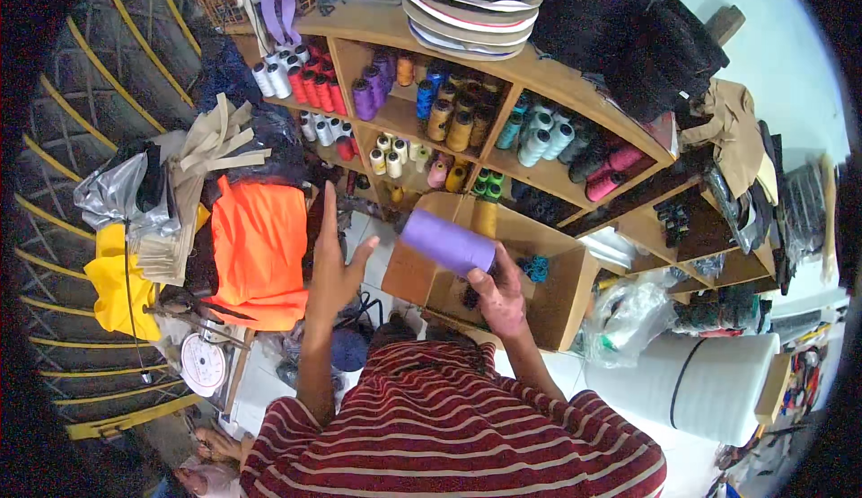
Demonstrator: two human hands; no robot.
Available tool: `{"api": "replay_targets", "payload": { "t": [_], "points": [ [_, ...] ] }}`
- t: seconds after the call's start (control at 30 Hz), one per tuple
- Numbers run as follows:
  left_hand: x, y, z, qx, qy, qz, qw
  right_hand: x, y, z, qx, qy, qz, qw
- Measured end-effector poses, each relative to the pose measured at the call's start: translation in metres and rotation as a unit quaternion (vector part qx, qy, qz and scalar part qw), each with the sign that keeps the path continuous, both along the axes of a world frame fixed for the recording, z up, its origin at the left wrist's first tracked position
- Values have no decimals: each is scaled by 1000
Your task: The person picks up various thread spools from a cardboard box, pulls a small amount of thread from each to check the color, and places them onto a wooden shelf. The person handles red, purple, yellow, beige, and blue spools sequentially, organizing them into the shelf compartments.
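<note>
**Lilac thread spool in right hand, left hand free, cardboard box as reference**

Right hand (499, 299): grasping the lilac thread spool (446, 239) around its right end, thumb along the near side. Spool lies tilted in view, its other end higher and farther left; it is seen across the left part of the cardboard box (573, 293). Left hand (336, 269): released, fingers extended, thumb spread toward the spool but apart from it — position left of the box.

Box: top unclosed, a teal tangled item (535, 269) inside. A yellow spool (484, 217) shows at the box's far side; whether it stands inside or behind cannot be told.

Beyond the box: wooden shelf (377, 33) with compartments. Green spools (489, 184) sit just past the box; golden-brown spools (440, 121) and purple spools (364, 98) farther back; red spools (323, 94) beyond and to the left; pale blue spools (534, 143) and magenta spools (606, 185) beyond and to the right. A stack of reels (476, 13) rests on the shelf top, well beyond the box.

Left of the box, past the left hand: orange fabric (260, 251), then yellow fabric (117, 278) farther out.

Right of the box: clear plastic bag (628, 318) just beside it, and a white roll (727, 381) with a dark strap, nearer the wearer.
</note>
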State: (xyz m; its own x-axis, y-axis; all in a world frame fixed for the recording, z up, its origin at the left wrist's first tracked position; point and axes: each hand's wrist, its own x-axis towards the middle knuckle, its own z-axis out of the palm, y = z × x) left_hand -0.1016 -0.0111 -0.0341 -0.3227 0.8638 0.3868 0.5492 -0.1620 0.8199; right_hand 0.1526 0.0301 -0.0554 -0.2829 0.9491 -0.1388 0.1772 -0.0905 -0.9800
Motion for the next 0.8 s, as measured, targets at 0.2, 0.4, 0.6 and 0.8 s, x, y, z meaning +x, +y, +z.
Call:
{"api": "replay_targets", "payload": {
  "t": [0.2,0.4,0.6,0.8],
  "points": [
    [32,-8,63,67,173,-93,978,1,-2,-9,78,13,40,996],
    [53,5,55,79,194,-186,960,-11,-4,13,138,36,63,988],
    [63,7,39,148,193,-154,958,-5,-12,-12,187,-70,20,980],
    [25,12,17,159,93,70,980,-10,-13,-25,133,-15,-33,990]
  ]
}}
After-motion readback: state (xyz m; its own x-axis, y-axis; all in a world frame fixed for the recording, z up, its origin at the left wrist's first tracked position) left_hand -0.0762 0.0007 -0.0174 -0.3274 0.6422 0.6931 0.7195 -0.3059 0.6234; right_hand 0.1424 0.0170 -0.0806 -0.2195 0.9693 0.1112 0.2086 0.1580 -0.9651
